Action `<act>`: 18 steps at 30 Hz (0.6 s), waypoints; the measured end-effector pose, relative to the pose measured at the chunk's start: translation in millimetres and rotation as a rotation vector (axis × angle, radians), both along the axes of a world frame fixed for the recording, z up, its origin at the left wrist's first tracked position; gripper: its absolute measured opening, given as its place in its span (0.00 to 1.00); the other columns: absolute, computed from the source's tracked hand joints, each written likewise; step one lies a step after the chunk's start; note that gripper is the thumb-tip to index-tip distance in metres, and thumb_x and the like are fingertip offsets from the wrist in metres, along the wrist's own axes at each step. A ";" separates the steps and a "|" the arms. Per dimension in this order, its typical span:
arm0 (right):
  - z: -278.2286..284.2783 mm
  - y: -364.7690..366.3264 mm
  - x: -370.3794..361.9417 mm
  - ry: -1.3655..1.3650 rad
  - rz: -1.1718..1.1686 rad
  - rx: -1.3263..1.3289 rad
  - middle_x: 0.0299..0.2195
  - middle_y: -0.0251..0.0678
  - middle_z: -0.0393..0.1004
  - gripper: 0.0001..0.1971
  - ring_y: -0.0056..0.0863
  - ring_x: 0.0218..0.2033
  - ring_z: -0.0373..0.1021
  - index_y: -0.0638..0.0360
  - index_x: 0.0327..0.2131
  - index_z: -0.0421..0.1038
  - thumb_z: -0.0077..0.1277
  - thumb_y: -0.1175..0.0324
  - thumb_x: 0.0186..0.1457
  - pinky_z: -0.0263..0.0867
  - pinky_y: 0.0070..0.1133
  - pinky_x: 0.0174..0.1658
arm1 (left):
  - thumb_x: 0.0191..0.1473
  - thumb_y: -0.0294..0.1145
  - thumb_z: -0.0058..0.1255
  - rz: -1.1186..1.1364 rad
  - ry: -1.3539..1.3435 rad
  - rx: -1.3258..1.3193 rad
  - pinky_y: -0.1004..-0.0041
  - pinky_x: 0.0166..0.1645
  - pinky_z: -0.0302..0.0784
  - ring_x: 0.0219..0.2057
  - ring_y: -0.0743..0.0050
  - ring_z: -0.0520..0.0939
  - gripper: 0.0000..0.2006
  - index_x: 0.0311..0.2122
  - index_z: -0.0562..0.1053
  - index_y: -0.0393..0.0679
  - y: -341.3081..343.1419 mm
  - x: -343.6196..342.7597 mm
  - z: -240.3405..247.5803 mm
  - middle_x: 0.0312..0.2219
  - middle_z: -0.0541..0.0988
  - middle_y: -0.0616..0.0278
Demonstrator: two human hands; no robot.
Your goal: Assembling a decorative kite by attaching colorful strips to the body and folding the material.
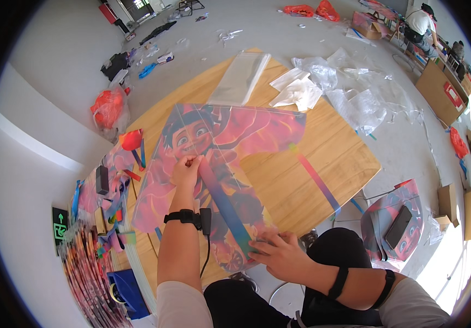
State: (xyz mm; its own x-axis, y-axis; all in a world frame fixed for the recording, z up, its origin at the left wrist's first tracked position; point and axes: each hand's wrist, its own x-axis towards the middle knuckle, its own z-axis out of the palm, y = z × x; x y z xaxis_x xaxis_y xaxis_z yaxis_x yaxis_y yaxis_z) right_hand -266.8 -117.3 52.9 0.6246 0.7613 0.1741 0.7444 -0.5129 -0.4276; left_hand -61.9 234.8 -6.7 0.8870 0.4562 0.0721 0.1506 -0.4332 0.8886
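Note:
A translucent-looking sheet (pixel 276 128) printed with a cartoon figure and red flames lies across the wooden table, thin pale lines crossing it. Over its middle runs a ribbon (pixel 222 199) that fades from red through blue to green. Its upper end is pinched between the fingers of my left hand (pixel 185 169), just below the printed face. At the green lower end, my right hand (pixel 286 256) rests with outstretched fingers, the fingertips touching the ribbon. Another red-to-blue ribbon (pixel 317 183) trails from the sheet's right side toward the table edge.
On the wooden table (pixel 350 158), clear plastic sleeves (pixel 239 76) and crumpled white film (pixel 297 90) lie at the far side. A stack of printed sheets (pixel 93 273) and a blue tape dispenser (pixel 129 292) stand lower left. A phone (pixel 398 227) lies at right. A person (pixel 421 27) works far right.

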 end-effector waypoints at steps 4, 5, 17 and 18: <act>-1.3 -1.9 2.0 -0.009 -0.004 -0.004 0.57 0.21 0.68 0.24 0.28 0.62 0.59 0.41 0.50 0.77 0.61 0.68 0.45 0.60 0.39 0.53 | 0.56 0.35 0.64 0.013 0.034 0.012 0.79 0.32 0.71 0.26 0.84 0.76 0.11 0.36 0.80 0.38 -9.3 -0.4 2.1 0.26 0.80 0.70; -2.2 -2.4 2.4 -0.009 -0.006 -0.006 0.57 0.21 0.68 0.24 0.28 0.62 0.59 0.41 0.50 0.77 0.61 0.68 0.45 0.60 0.39 0.53 | 0.56 0.35 0.64 0.011 0.034 0.010 0.79 0.32 0.71 0.26 0.84 0.76 0.11 0.36 0.80 0.38 -12.0 1.3 2.9 0.26 0.80 0.70; 4.6 -0.9 1.1 0.016 0.004 -0.024 0.58 0.21 0.68 0.24 0.29 0.62 0.58 0.41 0.50 0.77 0.60 0.68 0.45 0.60 0.40 0.54 | 0.53 0.36 0.67 0.038 -0.028 0.109 0.77 0.34 0.72 0.27 0.83 0.76 0.12 0.36 0.82 0.38 -2.7 0.6 -5.1 0.26 0.80 0.69; 3.9 -1.1 1.2 0.018 0.003 -0.022 0.58 0.21 0.68 0.24 0.29 0.62 0.58 0.42 0.50 0.77 0.60 0.68 0.45 0.59 0.39 0.54 | 0.53 0.36 0.67 0.046 -0.010 0.112 0.77 0.34 0.72 0.27 0.83 0.76 0.12 0.36 0.82 0.38 -3.2 1.2 -5.6 0.26 0.80 0.69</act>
State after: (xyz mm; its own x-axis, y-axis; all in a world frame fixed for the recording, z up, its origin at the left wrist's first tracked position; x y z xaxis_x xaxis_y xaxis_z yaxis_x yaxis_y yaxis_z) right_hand -265.5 -118.4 56.8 0.6249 0.7670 0.1457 0.7384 -0.5199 -0.4295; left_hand -60.7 231.7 -12.3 0.8642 0.4850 0.1339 0.1638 -0.5228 0.8366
